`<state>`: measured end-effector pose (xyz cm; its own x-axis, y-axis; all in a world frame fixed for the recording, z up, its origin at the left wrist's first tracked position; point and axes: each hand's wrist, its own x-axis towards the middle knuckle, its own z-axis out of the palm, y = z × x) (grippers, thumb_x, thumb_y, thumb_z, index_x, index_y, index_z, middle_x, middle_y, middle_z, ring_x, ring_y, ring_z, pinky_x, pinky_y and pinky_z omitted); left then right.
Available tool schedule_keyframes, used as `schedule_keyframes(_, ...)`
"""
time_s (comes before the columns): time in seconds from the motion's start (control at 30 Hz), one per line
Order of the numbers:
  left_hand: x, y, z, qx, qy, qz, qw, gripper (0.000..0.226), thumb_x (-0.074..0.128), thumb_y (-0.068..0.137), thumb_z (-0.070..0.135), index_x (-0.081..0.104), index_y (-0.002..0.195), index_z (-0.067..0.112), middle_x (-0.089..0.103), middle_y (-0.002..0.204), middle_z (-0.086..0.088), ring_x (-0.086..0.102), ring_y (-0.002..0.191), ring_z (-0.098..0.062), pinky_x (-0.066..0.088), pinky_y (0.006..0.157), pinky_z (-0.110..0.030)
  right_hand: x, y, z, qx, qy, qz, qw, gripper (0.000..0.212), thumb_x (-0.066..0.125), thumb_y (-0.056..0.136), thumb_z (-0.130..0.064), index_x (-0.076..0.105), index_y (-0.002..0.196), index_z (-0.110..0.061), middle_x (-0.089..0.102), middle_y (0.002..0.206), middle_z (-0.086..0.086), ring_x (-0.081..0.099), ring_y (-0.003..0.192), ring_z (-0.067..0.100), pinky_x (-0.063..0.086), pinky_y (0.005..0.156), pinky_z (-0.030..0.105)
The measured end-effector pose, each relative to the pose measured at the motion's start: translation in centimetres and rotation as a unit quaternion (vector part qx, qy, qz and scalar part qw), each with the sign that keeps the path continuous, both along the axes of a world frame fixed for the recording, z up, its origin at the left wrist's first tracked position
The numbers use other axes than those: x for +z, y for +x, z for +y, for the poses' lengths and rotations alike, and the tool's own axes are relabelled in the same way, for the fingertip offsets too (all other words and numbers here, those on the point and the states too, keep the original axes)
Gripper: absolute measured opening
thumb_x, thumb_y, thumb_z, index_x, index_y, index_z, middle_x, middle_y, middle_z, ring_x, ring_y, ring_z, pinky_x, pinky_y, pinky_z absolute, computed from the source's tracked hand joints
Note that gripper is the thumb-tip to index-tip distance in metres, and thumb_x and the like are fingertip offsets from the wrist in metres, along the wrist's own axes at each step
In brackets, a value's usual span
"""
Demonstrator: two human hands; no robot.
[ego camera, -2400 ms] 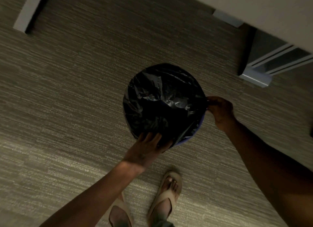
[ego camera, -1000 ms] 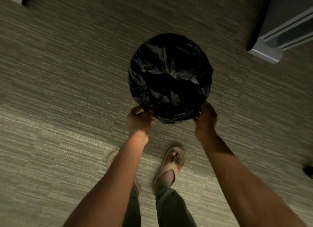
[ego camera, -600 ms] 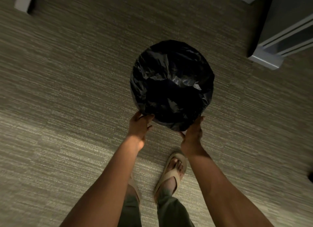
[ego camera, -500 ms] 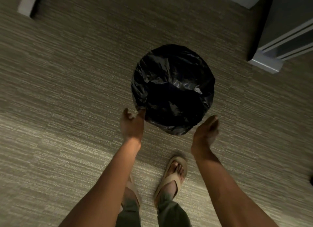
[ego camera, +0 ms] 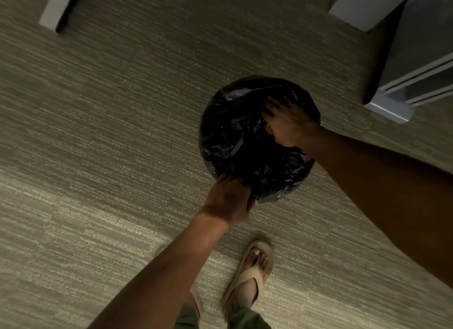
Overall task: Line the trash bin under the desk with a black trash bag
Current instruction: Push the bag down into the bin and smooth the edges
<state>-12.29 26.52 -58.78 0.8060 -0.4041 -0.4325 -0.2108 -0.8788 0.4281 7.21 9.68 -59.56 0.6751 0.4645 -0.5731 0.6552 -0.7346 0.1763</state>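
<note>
A round trash bin stands on the carpet, fully covered by a crinkled black trash bag [ego camera: 235,137] stretched over its rim. My left hand [ego camera: 230,198] grips the bag's folded edge at the bin's near left rim. My right hand [ego camera: 286,122], fingers spread and motion-blurred, reaches down inside the bag's opening on the right side. The bin's own wall is hidden under the plastic.
A pale desk leg or cabinet base [ego camera: 389,108] stands just right of the bin, with another pale panel [ego camera: 362,7] behind it. A pale furniture leg [ego camera: 55,10] sits at the far left. My sandalled feet [ego camera: 252,274] are on the carpet near the bin.
Both hands, off the bag half a second ago, are back: the left took hold of the near rim and the right went into the opening. The view shifted slightly.
</note>
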Motion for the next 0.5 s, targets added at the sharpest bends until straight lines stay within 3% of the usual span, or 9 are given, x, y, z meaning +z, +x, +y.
schedule_keyframes(0.1,0.9,0.7,0.3,0.023,-0.052,0.008,0.998,0.044,0.058,0.093,0.05,0.067,0.122,0.017,0.071,0.122,-0.007,0.061,0.12,-0.03,0.044,0.102,-0.037,0.7,-1.4,1.5,0.012,0.068,-0.015,0.997,0.065,0.061,0.093,-0.03,0.046,0.152,-0.008,0.043,0.159,0.019,0.034,0.151,0.039,0.023,0.124,0.053)
schedule_keyframes(0.2,1.8,2.0,0.5,0.072,-0.078,-0.062,0.992,0.041,0.055,0.093,0.044,0.069,0.116,0.012,0.068,0.117,-0.008,0.056,0.117,-0.03,0.048,0.098,-0.039,1.3,-4.6,1.8,0.055,0.178,-0.117,0.976,0.041,0.061,0.089,-0.027,0.064,0.125,-0.008,0.061,0.133,0.02,0.052,0.129,0.042,0.038,0.109,0.052)
schedule_keyframes(0.27,1.7,3.4,0.8,0.064,-0.041,-0.102,0.992,0.031,0.057,0.092,0.029,0.069,0.113,0.01,0.066,0.115,-0.01,0.055,0.114,-0.031,0.047,0.098,-0.041,1.1,-6.4,1.1,0.076,0.195,-0.144,0.967,0.034,0.06,0.087,-0.027,0.063,0.116,-0.01,0.061,0.124,0.018,0.054,0.122,0.04,0.039,0.103,0.05)
schedule_keyframes(0.33,1.1,5.2,1.3,-0.006,0.04,-0.095,0.995,0.042,0.058,0.089,0.02,0.063,0.13,0.01,0.062,0.128,-0.011,0.052,0.122,-0.032,0.04,0.105,-0.04,0.1,-7.4,-0.2,0.08,0.14,-0.112,0.981,0.041,0.061,0.082,-0.026,0.064,0.119,-0.008,0.061,0.127,0.02,0.052,0.128,0.042,0.035,0.109,0.053)
schedule_keyframes(0.37,0.6,6.1,1.6,-0.047,0.083,-0.087,0.992,0.05,0.054,0.091,0.018,0.055,0.141,0.01,0.057,0.14,-0.013,0.047,0.132,-0.035,0.034,0.113,-0.042,-0.4,-7.8,-1.0,0.065,0.089,-0.08,0.991,0.05,0.059,0.084,-0.029,0.062,0.13,-0.007,0.056,0.14,0.023,0.044,0.14,0.043,0.027,0.117,0.056)
schedule_keyframes(0.43,-0.2,7.8,2.3,-0.093,0.166,-0.061,0.98,0.057,0.04,0.102,0.02,0.034,0.158,0.01,0.036,0.162,-0.016,0.028,0.151,-0.035,0.017,0.124,-0.046,-1.6,-7.9,-2.8,0.018,-0.008,-0.016,1.0,0.066,0.043,0.099,-0.041,0.036,0.157,-0.012,0.031,0.166,0.021,0.015,0.158,0.04,0.006,0.126,0.059)
schedule_keyframes(0.5,-0.7,9.1,2.7,-0.1,0.245,0.005,0.964,0.061,0.039,0.105,0.03,0.025,0.162,0.013,0.027,0.168,-0.01,0.021,0.156,-0.03,0.012,0.127,-0.044,-2.4,-7.4,-4.1,-0.005,-0.072,0.036,0.997,0.067,0.023,0.105,-0.053,0.011,0.166,-0.026,0.015,0.173,0.013,0.004,0.16,0.036,-0.004,0.127,0.057)
